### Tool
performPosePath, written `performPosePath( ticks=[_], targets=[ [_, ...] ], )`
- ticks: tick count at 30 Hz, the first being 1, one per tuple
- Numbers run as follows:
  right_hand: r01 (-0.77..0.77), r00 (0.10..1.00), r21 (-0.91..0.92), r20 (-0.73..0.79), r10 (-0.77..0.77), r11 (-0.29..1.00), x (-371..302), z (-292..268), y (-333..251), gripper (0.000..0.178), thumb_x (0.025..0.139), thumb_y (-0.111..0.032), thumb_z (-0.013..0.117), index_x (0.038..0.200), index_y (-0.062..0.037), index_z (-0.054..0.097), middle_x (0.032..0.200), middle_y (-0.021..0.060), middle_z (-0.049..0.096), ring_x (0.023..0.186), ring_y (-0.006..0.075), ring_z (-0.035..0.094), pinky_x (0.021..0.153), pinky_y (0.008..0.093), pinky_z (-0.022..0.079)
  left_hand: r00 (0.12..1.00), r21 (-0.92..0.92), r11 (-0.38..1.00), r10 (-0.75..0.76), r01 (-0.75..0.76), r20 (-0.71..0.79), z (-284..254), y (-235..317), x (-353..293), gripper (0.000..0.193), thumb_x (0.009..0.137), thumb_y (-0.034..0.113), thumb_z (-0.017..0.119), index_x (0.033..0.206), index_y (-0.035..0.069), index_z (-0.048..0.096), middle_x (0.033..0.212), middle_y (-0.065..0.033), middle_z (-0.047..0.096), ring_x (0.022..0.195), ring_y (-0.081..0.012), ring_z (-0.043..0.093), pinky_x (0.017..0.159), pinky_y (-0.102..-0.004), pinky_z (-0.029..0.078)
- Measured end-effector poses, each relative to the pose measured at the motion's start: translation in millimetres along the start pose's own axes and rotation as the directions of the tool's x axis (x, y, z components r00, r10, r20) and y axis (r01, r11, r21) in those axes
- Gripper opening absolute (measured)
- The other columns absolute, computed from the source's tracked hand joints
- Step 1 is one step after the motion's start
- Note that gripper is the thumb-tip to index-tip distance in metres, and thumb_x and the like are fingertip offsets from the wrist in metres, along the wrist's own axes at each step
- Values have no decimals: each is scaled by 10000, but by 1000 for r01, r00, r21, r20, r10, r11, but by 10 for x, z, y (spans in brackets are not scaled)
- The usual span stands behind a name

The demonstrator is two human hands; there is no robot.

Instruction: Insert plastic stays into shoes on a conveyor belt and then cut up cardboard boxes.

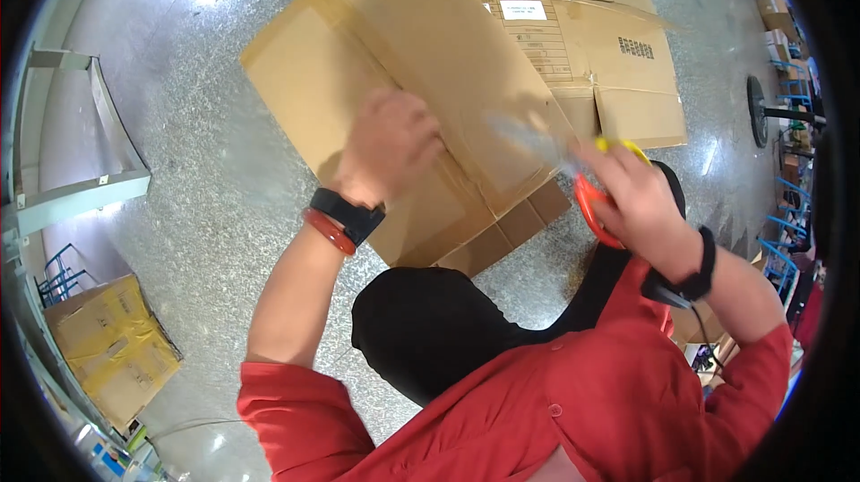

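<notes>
My right hand (640, 200) grips a pair of scissors (589, 204) with red and yellow handles. The blades are smeared by motion and point left over a cardboard box (305, 79). Above the middle of that box is my left hand (390, 142), its fingers curled in and blurred; what they may hold is hidden. Brown tape runs along the seam of the box, close to my left hand. Beyond it on the right lies a second flattened carton (632, 65) with a white label and dark print.
Black-clad knees (430, 325) are bent just below the box. A grey metal frame (121, 128) stands at the left, with a taped carton (116, 348) below it. A black round base with a pole (757, 112) and blue racks (788, 204) line the right side of the speckled floor.
</notes>
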State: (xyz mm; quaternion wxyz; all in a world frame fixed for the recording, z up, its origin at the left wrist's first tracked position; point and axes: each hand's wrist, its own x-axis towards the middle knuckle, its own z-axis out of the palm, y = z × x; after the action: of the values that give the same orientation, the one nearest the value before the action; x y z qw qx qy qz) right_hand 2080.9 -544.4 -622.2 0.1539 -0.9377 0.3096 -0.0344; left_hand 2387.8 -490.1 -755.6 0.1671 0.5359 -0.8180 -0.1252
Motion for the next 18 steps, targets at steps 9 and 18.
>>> performPosePath(
  ticks=[9, 18],
  targets=[
    [-84, 929, 38, -359, 92, 996, 1099, 1154, 613, 482, 833, -130, 602, 1301, -197, 508, 984, 90, 572, 924, 279, 572, 799, 397, 492, 998, -104, 994, 46, -42, 32, -54, 68, 77, 462, 670, 227, 745, 1068, 78, 564, 1169, -97, 527, 1150, -302, 476, 1001, -469, 350],
    [-70, 900, 28, -429, 75, 997, 1134, 1231, 673, 485, 842, -180, 605, 1314, -210, 500, 961, 89, 565, 896, 278, 581, 735, 385, 510, 973, -90, 987, 144, -129, 178, -144, 30, 391, 409, 652, 297, 735, 945, 62, 574, 979, -86, 545, 1026, -287, 499, 916, -426, 379]
  ],
)
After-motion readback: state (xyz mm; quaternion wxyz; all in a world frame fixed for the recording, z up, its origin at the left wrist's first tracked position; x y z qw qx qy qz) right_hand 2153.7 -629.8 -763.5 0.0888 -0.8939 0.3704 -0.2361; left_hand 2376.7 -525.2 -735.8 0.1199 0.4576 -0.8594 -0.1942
